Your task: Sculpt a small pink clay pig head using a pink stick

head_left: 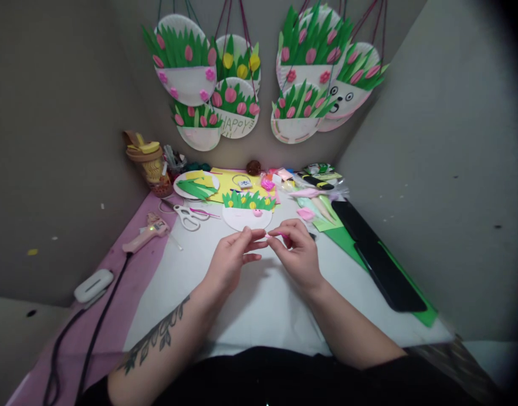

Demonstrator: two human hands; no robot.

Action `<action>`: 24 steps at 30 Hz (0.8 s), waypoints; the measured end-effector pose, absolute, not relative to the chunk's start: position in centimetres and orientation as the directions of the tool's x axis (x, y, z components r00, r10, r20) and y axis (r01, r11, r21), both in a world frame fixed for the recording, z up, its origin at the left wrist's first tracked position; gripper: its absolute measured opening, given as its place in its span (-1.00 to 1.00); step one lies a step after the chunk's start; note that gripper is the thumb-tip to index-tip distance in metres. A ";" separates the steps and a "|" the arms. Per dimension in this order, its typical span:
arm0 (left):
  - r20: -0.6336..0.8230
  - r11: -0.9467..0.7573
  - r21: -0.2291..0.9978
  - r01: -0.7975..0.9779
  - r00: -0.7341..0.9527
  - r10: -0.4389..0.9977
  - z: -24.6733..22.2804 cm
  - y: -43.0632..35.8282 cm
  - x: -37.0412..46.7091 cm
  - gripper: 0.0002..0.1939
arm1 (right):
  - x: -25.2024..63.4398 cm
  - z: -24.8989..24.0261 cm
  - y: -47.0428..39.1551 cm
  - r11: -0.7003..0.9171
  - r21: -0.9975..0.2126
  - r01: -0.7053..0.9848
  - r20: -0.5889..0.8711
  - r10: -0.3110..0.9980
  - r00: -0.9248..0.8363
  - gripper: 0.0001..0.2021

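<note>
Pink bit (267, 237) at the fingertips
Right hand (299, 254) pinches it over the tabletop (259, 321), a fingertip hold suiting its smallness; left hand (229, 256) meets it, grip unclear. The paper plate (242, 221) sits just beyond, likely leaving room.

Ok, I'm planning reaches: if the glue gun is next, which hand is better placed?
Likely the left hand: the glue gun lies on that side; the right hand, farther off, pinches a pink piece.
</note>
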State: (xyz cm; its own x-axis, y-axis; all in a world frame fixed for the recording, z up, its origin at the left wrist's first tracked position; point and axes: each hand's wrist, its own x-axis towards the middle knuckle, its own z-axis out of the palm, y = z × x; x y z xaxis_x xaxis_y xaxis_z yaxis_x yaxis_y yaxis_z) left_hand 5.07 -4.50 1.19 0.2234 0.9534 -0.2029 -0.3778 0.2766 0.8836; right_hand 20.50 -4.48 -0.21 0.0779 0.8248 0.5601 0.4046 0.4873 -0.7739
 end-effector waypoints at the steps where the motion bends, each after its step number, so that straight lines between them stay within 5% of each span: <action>1: -0.194 0.265 0.890 -0.372 0.218 0.957 1.2 -4.5 5.1 -0.50 | 20.5 -0.2 -4.5 0.488 -0.774 0.403 0.562 0.823 0.083 -0.96; 24: -0.168 0.239 0.924 -0.299 0.243 0.955 1.3 -4.9 5.4 -0.51 | 20.5 -0.4 -4.4 0.476 -0.786 0.393 0.553 0.827 0.104 -0.98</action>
